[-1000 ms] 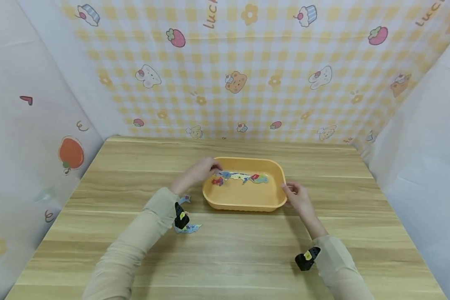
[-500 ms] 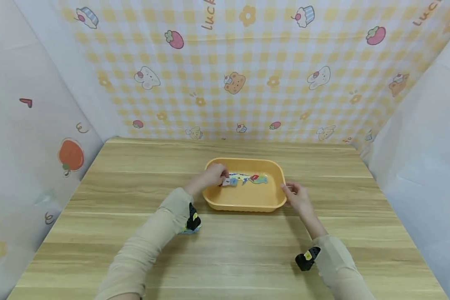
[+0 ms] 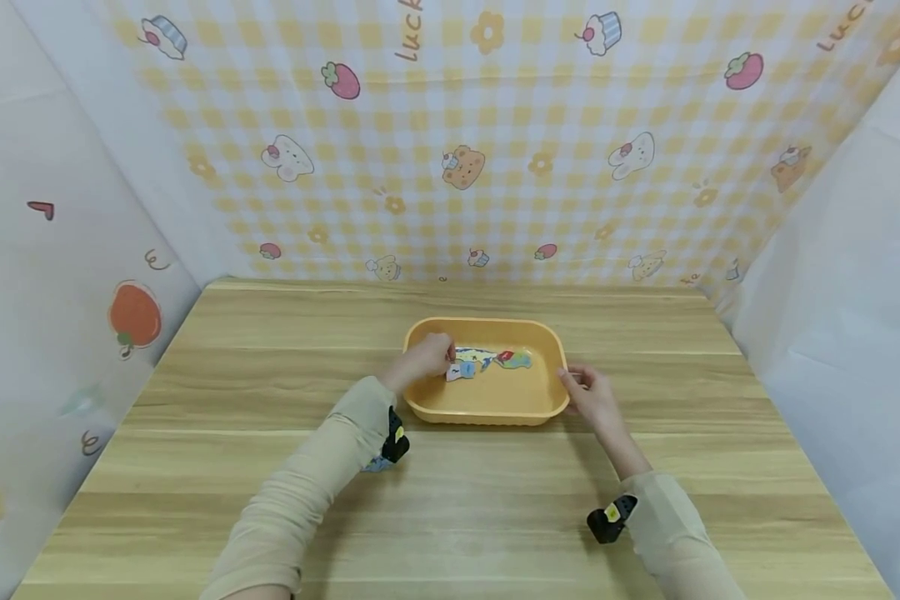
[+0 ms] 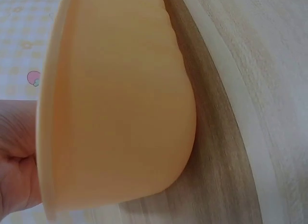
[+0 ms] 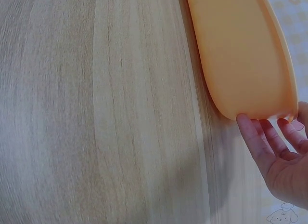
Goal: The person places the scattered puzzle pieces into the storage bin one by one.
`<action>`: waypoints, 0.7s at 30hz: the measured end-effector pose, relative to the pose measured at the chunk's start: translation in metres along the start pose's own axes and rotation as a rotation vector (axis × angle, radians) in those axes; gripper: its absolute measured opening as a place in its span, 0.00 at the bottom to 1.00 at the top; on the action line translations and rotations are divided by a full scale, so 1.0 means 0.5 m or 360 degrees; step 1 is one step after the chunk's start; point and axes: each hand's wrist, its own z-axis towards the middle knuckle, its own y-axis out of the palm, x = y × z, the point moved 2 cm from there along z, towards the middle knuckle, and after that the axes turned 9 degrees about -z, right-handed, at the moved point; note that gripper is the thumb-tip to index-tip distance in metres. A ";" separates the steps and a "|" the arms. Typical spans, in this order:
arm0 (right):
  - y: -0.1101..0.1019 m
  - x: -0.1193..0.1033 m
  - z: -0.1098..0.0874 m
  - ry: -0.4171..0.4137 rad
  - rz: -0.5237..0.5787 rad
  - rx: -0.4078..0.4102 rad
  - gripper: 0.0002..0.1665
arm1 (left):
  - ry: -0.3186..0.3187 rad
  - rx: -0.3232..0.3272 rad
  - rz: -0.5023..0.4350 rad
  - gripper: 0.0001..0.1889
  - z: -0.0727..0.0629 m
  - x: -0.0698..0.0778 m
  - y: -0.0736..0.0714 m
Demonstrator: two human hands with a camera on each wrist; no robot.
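Note:
A shallow orange plastic tray [image 3: 487,404] stands on the table, with flat, colourful puzzle pieces [image 3: 513,359] lying in a row inside. My left hand [image 3: 429,357] reaches over the tray's left rim, and its fingertips pinch a small white-and-blue puzzle piece [image 3: 462,370] close over the tray floor. In the left wrist view the tray's outer wall [image 4: 120,103] hides the fingers of that hand. At the right end, my right hand [image 3: 592,393] grips the tray's rim, thumb on the edge. The right wrist view shows its fingers [image 5: 257,142] against the outer wall.
A blue puzzle piece [image 3: 378,464] lies on the wooden table [image 3: 495,517] in front of the tray, partly covered by the left sleeve [image 3: 322,467]. A yellow checked cloth [image 3: 390,125] hangs behind the table, with white sheets at both sides.
My left hand has moved right and slightly toward me inside the tray, with the white-and-blue puzzle piece at its fingertips. The right hand keeps its hold on the rim.

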 end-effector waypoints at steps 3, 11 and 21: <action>0.001 0.000 0.001 -0.0001 0.0003 0.0000 0.28 | 0.0006 -0.0006 -0.0006 0.05 0.003 -0.005 0.002; 0.000 -0.004 -0.002 0.0000 0.0001 -0.0005 0.28 | 0.0143 0.0063 -0.0054 0.08 -0.007 -0.013 -0.008; 0.003 -0.005 -0.004 -0.0009 0.0012 0.0008 0.29 | 0.0349 0.0434 -0.0289 0.18 -0.075 -0.046 -0.046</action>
